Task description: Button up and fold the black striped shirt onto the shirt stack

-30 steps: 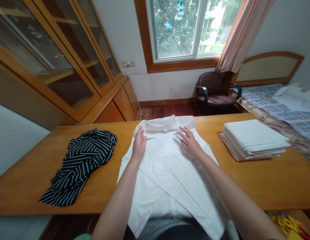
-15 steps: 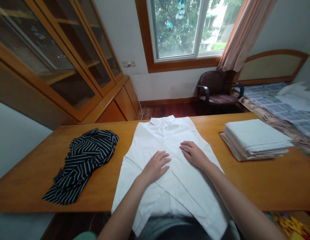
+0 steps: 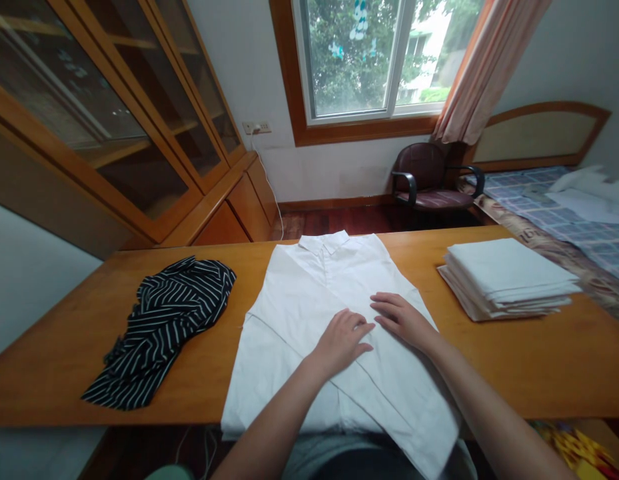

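A white collared shirt [image 3: 294, 307] lies spread on the wooden table, its collar at the far edge. One sleeve is laid diagonally across the front, and its end hangs over the near edge by my lap. My left hand [image 3: 343, 339] rests flat on the shirt's middle, fingers stretched out. Just right of it and slightly farther off, my right hand [image 3: 400, 319] lies on the shirt's right side with its fingers extended. Neither hand grips the cloth. My forearms cover parts of the shirt's lower half.
On the wooden table [image 3: 269, 257], a crumpled black-and-white striped garment [image 3: 182, 320] lies at left. A stack of folded white cloth [image 3: 509, 277] sits at right. Beyond are a glass-door cabinet [image 3: 209, 190], an armchair [image 3: 429, 177] and a bed [image 3: 534, 193].
My left hand has slid right across the shirt, and my right hand has moved slightly right and nearer. The shirt's lower left part has shifted, with less cloth hanging over the near edge there.
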Available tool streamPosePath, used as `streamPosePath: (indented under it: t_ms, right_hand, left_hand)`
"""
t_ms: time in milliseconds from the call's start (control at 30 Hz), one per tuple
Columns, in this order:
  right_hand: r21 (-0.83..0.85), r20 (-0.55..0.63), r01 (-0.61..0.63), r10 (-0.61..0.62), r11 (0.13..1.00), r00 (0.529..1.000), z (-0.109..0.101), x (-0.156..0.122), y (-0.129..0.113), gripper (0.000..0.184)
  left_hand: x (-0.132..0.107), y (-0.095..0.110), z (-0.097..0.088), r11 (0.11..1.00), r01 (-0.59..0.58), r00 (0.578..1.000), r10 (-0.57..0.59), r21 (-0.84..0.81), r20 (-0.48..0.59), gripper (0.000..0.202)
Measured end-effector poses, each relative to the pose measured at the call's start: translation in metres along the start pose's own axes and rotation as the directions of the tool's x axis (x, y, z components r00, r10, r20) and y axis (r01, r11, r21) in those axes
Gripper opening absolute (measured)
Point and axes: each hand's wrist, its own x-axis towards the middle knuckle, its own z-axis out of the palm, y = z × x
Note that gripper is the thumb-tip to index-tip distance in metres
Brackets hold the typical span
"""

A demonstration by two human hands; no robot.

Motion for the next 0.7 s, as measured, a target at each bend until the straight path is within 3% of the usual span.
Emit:
streamPosePath:
  t_ms: [167,267,367,467,533,567,600,667,700]
  right_hand:
    - [0.0,-0.012,-0.002,0.002,1.0,1.0,-0.003,-0.003,0.001,0.027]
    - [-0.007,0.002,-0.006,0.006,1.0,1.0,-0.003,-0.003,0.001,0.027]
    - [-0.013,0.016,-0.002,0.002,1.0,1.0,-0.004,-0.003,0.001,0.029]
    - [-0.017,0.017,0.011,-0.01,1.0,1.0,-0.005,-0.002,-0.001,0.03]
    - [-0.022,0.019,0.017,-0.017,1.0,1.0,-0.005,-0.002,-0.002,0.032]
    - [-0.025,0.021,0.019,-0.018,1.0,1.0,-0.006,-0.002,-0.002,0.033]
    - [-0.03,0.026,0.02,-0.019,0.999,0.999,-0.006,-0.002,-0.002,0.035]
    - [-0.045,0.038,0.02,-0.018,0.999,0.999,-0.006,-0.002,-0.003,0.04]
    - [-0.055,0.043,0.02,-0.018,0.998,0.999,-0.006,-0.002,-0.004,0.042]
  left_hand:
    - [-0.002,-0.009,-0.011,0.999,0.031,0.999,-0.031,0.045,0.01,0.007]
    - [-0.012,-0.022,-0.019,0.997,0.068,0.998,-0.067,0.039,-0.007,0.008]
    - [-0.03,-0.043,-0.033,0.989,0.144,0.984,-0.147,-0.038,-0.099,0.011]
    - [-0.055,-0.072,-0.056,0.954,0.287,0.924,-0.3,-0.09,-0.238,0.015]
    - [-0.077,-0.095,-0.076,0.899,0.417,0.83,-0.437,-0.134,-0.348,0.017]
    - [-0.089,-0.106,-0.087,0.855,0.492,0.756,-0.514,-0.165,-0.406,0.018]
    - [-0.101,-0.117,-0.099,0.799,0.568,0.67,-0.588,-0.196,-0.453,0.019]
    - [-0.126,-0.137,-0.121,0.638,0.729,0.448,-0.719,-0.248,-0.532,0.019]
    - [-0.138,-0.145,-0.131,0.59,0.765,0.383,-0.739,-0.257,-0.555,0.019]
